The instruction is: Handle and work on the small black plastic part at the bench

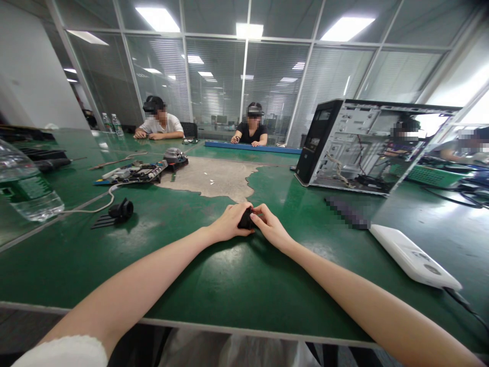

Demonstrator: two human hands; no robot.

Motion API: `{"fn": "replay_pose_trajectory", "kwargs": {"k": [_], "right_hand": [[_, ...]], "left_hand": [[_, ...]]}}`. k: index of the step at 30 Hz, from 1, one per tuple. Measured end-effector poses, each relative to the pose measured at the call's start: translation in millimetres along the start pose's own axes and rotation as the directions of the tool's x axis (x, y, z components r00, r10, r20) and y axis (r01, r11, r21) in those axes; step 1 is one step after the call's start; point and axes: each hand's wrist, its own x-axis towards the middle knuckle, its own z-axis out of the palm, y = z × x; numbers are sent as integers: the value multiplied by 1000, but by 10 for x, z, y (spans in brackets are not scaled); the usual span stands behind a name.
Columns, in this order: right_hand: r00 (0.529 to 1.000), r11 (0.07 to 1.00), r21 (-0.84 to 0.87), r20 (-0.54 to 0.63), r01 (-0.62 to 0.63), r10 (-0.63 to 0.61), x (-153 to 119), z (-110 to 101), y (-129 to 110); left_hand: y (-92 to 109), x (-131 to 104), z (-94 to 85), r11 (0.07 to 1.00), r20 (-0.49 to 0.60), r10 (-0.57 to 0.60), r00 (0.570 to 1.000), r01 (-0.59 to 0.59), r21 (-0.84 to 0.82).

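Note:
Between my two hands, over the middle of the green table (229, 275), is a small black object (245, 219) whose kind I cannot make out. My left hand (229, 222) wraps around it from the left, with the fingers over its far side and the thumb below. From the right, the fingertips of my right hand (269, 224) pinch its edge. Both hands are closed on it, and they cover much of it. To the left on the table lies a black strap-like item (118, 211) with a round end and flat prongs.
An open computer case (332, 148) stands at the right. A circuit board (133, 173) with a cooler lies back left, near a bare worn patch (217, 176). A water bottle (26, 178) is at far left, a white power bank (416, 257) at right. Other people sit across the table.

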Motion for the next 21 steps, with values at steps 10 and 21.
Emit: {"fn": "replay_pose_trajectory", "kwargs": {"k": [10,21], "right_hand": [[991,993,20,-74,116,-114,11,31,47],[1000,999,35,4,-10,9,3,2,6]], "left_hand": [[19,4,-8,1000,-3,-12,1000,12,-12],[17,4,-10,1000,4,-11,1000,11,-9]]}}
